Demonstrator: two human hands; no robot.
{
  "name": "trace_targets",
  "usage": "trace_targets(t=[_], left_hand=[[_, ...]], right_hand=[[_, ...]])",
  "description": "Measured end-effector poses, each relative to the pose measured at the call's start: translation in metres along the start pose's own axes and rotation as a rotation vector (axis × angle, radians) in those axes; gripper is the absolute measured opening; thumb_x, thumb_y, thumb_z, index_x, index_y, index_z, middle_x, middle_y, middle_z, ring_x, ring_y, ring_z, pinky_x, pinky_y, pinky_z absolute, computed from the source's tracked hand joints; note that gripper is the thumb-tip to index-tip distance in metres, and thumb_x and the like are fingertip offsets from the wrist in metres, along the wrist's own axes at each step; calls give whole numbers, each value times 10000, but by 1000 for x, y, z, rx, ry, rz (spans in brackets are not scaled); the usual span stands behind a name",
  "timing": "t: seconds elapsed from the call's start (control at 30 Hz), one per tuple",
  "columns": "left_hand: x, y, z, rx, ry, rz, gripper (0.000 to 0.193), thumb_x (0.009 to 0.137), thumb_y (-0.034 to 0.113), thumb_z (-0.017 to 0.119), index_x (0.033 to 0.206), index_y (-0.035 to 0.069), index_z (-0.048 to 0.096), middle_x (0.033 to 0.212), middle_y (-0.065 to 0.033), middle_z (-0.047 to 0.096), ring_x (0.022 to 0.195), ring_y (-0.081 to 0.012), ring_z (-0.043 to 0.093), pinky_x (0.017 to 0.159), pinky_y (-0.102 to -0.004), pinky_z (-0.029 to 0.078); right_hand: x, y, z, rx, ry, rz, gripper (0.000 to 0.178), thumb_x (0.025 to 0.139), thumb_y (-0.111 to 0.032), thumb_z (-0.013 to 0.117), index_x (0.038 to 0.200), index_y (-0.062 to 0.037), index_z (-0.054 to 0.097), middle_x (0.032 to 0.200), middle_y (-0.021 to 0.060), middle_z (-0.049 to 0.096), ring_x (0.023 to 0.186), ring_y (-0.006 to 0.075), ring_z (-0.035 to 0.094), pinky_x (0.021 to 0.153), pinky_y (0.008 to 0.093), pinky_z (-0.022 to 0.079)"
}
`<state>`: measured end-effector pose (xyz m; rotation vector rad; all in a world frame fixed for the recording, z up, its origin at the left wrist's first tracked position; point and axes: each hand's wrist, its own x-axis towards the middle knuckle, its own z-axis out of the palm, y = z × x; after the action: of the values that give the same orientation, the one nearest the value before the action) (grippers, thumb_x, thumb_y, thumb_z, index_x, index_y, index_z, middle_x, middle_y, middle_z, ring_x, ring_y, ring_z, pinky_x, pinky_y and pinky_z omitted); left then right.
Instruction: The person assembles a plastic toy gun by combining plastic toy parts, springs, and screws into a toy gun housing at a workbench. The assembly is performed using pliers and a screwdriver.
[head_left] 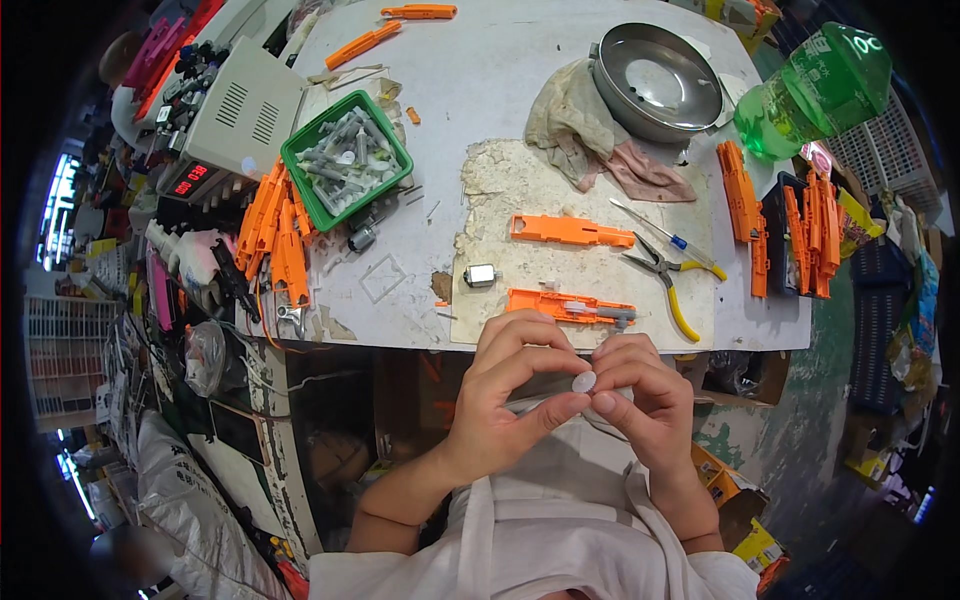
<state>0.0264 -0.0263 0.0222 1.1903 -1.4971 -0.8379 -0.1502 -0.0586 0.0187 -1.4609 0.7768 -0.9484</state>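
Note:
Both my hands meet just in front of the table's near edge. Between the fingertips of my left hand point(522, 385) and my right hand point(645, 385) is a small round whitish plastic piece point(583, 382); its exact kind is too small to tell. Both hands are closed on it. Just beyond my fingers lies an orange plastic shell half point(570, 307) with grey and white parts inside. Behind it rests another orange shell half point(570, 231). A small silver motor point(481, 275) is to the left, and yellow-handled pliers point(667, 280) lie to the right.
A screwdriver point(675, 242) lies by the pliers. At the left are a green basket point(400, 150) of grey and white parts, orange shells point(270, 235) and a power supply box point(240, 105). A metal bowl point(655, 80), a rag point(575, 120) and a green bottle point(820, 90) stand farther back.

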Motion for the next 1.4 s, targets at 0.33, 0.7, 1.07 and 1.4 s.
trace_targets(t=[0.33, 0.7, 1.07, 1.4], left_hand=[[-3, -8, 2, -281, -69, -166, 251, 737, 193, 772, 928, 55, 685, 986, -46, 577, 1023, -212, 505, 906, -324, 393], [-1, -5, 1, -143, -85, -114, 189, 728, 165, 770, 864, 58, 694, 953, -35, 595, 1016, -223, 513, 885, -336, 405], [0, -3, 0, -115, -57, -131, 182, 758, 190, 744, 877, 64, 686, 957, -46, 597, 1022, -241, 513, 883, -352, 409], [-4, -8, -7, -181, -225, -96, 156, 739, 128, 751, 863, 61, 684, 976, -42, 593, 1055, -254, 502, 916, -371, 401]], right_hand=[[-2, -6, -1, -181, 95, -36, 78, 765, -85, 732, 796, -34, 682, 798, 28, 658, 894, 224, 561, 798, 318, 445], [-2, -3, -4, -114, 117, 4, 67, 772, -76, 718, 788, -27, 676, 790, 34, 657, 900, 224, 558, 807, 321, 438], [-2, -2, -7, -22, 4, 28, 93, 793, -106, 715, 800, -24, 673, 813, 38, 654, 900, 213, 555, 833, 330, 433], [-1, 2, -13, 65, -116, 128, 103, 814, -126, 699, 811, -28, 669, 824, 31, 648, 924, 211, 558, 863, 336, 428]])
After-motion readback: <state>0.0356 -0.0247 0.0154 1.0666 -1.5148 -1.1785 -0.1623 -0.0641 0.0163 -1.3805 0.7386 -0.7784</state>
